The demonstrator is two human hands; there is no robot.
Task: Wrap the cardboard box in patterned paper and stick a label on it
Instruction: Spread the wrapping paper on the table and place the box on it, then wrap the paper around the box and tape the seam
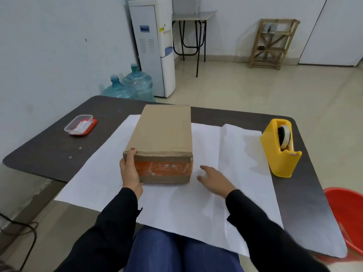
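Cardboard box [163, 142]: lies lengthwise on white paper sheet [225, 154] on dark table [49, 150]. Left hand [130, 173]: grips box's near left corner, thumb over top edge. Right hand [214, 179]: fingers loosely spread, holding nothing, just right of box, apart from it.

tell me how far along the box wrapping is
Barely started. Done: the cardboard box sits on the spread paper, white side up. In hand: the left hand grips the box's near left corner; the right hand is open just beside it over the paper. Left: no paper folded up, no tape taken from the yellow tape dispenser, no label on.
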